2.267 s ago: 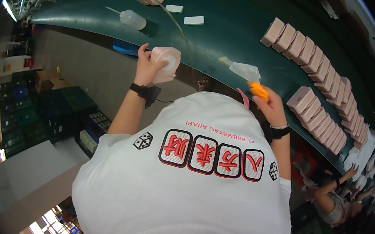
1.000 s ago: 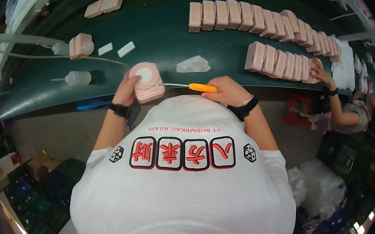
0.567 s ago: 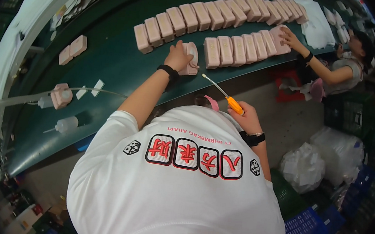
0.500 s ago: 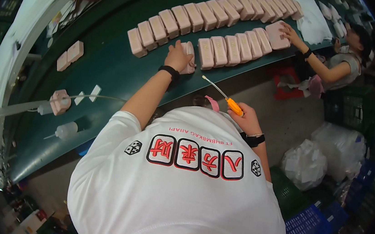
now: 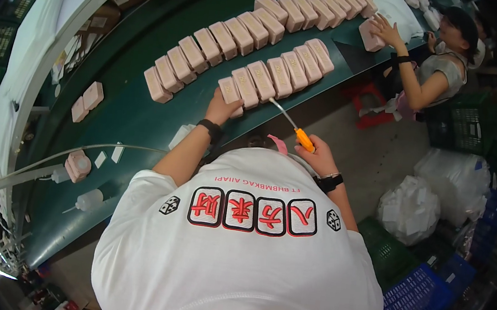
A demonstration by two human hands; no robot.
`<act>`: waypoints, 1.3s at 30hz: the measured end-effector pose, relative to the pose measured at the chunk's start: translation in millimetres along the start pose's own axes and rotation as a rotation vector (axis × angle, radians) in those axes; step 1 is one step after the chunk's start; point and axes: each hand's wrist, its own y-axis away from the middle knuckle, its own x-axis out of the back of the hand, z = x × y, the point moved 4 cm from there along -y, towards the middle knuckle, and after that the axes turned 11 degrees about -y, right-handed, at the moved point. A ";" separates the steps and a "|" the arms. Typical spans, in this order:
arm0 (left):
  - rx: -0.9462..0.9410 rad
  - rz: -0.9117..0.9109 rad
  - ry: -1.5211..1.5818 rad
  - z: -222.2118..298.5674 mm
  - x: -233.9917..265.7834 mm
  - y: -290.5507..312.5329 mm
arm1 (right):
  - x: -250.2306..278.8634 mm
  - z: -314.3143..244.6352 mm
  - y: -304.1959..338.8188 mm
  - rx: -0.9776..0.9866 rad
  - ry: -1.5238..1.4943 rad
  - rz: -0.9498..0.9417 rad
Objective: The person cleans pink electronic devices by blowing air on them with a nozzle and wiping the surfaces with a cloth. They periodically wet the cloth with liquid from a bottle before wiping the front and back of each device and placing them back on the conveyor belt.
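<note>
My left hand (image 5: 223,107) is closed around the pink box (image 5: 230,91) at the left end of the near row. This box stands upright against its neighbour. The near row (image 5: 280,76) holds several such rounded pale pink boxes with gold marks on top. A yellow-orange-handled screwdriver (image 5: 305,140) is held in my right hand (image 5: 319,157), low in front of my shirt. Its shaft slants up and left, and its pale tip is beside the near edge of the row; whether it touches a box I cannot tell.
A longer row of pink boxes (image 5: 237,35) stands behind on the green table (image 5: 111,134). At right, a co-worker's hand (image 5: 387,31) is on another box (image 5: 371,36). Two boxes (image 5: 87,102), a pink part (image 5: 78,165) and a white bottle (image 5: 89,200) lie left. Crates (image 5: 408,302) and plastic bags (image 5: 409,211) fill the lower right.
My left hand has brought its box against the near row's left end. The co-worker's box has moved away from the row's right end. The screwdriver stays in my right hand; the view has shifted.
</note>
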 end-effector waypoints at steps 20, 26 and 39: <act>-0.043 0.186 -0.092 43.5 -59.7 -32.0 | 22.9 38.2 -38.3 -0.209 -0.224 0.112; -0.008 0.019 -0.061 20.3 -47.4 -30.0 | 13.4 35.1 -55.3 -0.193 -0.233 0.093; 0.252 1.112 1.117 -159.1 312.2 -65.3 | -64.7 11.3 -28.3 -0.148 -0.173 -0.126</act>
